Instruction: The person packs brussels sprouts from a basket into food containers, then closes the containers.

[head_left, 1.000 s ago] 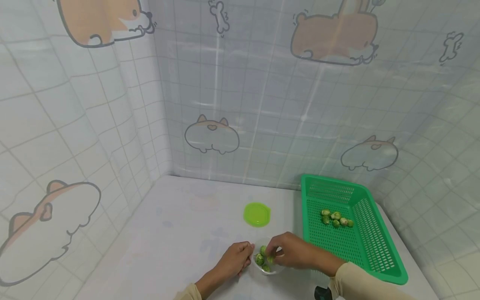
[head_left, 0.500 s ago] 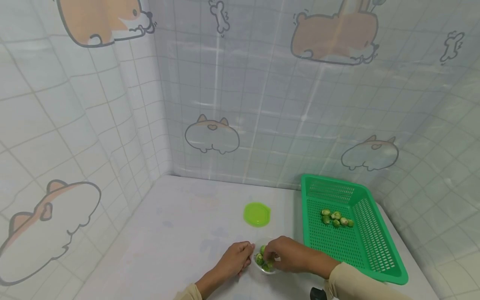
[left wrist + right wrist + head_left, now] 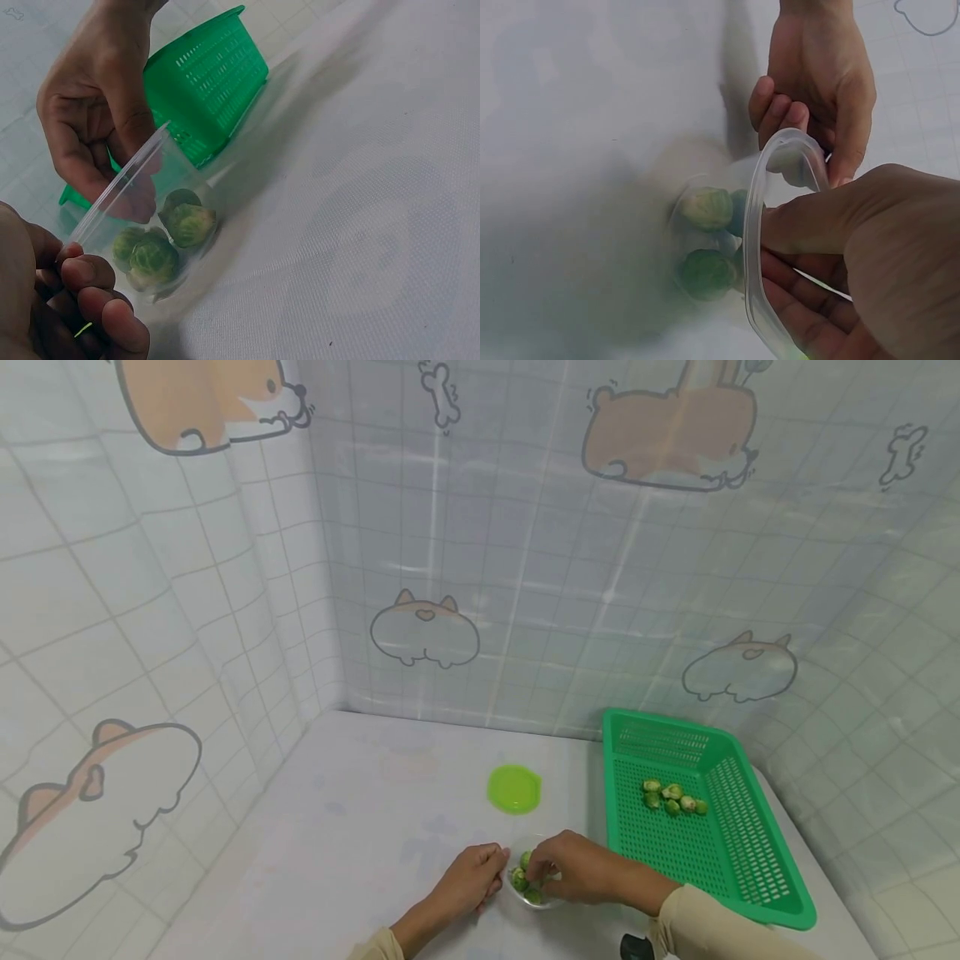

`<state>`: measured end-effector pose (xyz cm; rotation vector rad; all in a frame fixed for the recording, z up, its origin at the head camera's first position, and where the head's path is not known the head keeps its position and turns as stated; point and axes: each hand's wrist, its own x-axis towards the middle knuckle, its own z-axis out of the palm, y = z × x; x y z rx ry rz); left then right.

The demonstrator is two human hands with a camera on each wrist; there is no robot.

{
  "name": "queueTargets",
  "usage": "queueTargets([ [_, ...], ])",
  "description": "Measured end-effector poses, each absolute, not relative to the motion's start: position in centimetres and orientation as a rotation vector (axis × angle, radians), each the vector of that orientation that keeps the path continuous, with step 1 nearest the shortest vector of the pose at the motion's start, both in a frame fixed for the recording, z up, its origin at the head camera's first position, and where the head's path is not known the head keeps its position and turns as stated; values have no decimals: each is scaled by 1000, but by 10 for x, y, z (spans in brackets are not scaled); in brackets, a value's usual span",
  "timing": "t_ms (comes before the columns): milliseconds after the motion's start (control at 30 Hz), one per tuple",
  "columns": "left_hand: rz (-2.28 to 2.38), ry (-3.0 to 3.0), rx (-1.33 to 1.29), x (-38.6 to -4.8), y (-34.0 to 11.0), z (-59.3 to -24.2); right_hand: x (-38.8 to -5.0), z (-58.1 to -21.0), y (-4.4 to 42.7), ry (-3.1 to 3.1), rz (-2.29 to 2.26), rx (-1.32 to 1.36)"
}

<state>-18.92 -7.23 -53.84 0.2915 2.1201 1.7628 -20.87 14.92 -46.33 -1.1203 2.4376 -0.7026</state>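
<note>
A small clear plastic container (image 3: pixel 756 247) stands on the table with several Brussels sprouts (image 3: pixel 154 260) at its bottom. My left hand (image 3: pixel 471 877) pinches the container's rim at its left side, the other fingers curled below. From the right, my right hand (image 3: pixel 581 867) reaches over the rim, thumb and fingertips inside the container just above the sprouts. In the left wrist view its thumb and fingers stand apart, with no sprout visible between them. The right hand hides part of the container in the head view.
A green perforated basket (image 3: pixel 731 860) stands at the right, with several more Brussels sprouts (image 3: pixel 672 792) in it. Behind the container lies a flat lime-green lid (image 3: pixel 514 789). Patterned sheets (image 3: pixel 480 527) wall in the white table (image 3: pixel 337 827) at the back and sides.
My right hand has dipped lower and slightly left into the container. The sprout at its fingertips now lies among the others. The left hand has stayed at the rim.
</note>
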Motion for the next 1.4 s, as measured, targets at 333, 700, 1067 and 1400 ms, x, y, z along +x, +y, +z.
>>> queueTargets([
  [333,1761,2126,288,-189,-72,-537,-211,-467,153,2381,-822,-1039],
  [700,1762,2125,291,-190,-72,-538,-211,-463,157,2321,-971,-991],
  [1067,1763,2113,301,-189,-73,-537,-213,-459,164,2334,-1005,-921],
  [1400,1774,2112,313,-189,-72,-537,-213,-449,169,2322,-1091,-843],
])
